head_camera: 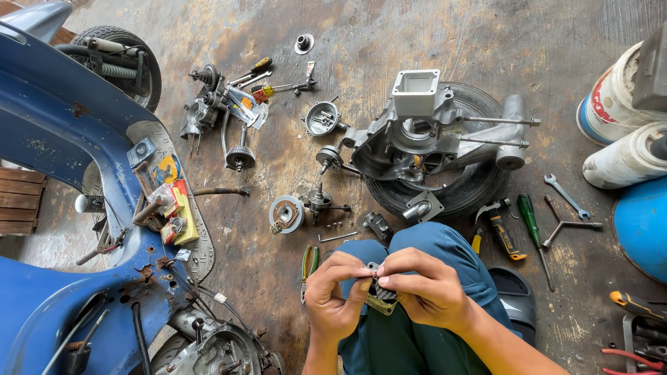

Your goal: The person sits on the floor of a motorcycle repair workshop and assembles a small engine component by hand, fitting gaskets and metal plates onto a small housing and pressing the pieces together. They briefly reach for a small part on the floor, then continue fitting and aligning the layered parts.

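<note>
Left hand: the left hand [335, 295] pinched one end of a small dark metal part [380, 294], thumb and forefinger closed on it.
Right hand: the right hand [425, 286] gripped the other end of the same part, fingers curled over it.
Held part: it sat between both hands above the person's knee [417, 243]; fingers covered most of it, so its shape was hard to make out beyond a dark patterned face and a pale yellowish edge.
Legs: blue trousers filled the lower middle; a dark sandal [512, 292] showed beside the right wrist, partly hidden.
Near floor, left: green-handled pliers [309, 264] lay on the stained floor [264, 278] just beside the left hand, their tips behind it.
Near floor, ahead: a crankshaft piece [321, 203], a round flywheel-like disc [286, 214] and loose bolts lay beyond the knee.
Engine case: a grey engine casing [424, 135] rested on a tyre [479, 187], which it largely covered.
Right tools: a yellow-and-black hammer [501, 229], a green screwdriver [531, 226], a three-way wrench [563, 222] and a spanner [566, 196] lay well apart from the hands.
Right edge: paint buckets [622, 125] and a blue drum [643, 222] were cut off by the frame.
Left side: a blue scooter body [62, 153] ran out of view; small parts on its floorboard were too cluttered to identify.
</note>
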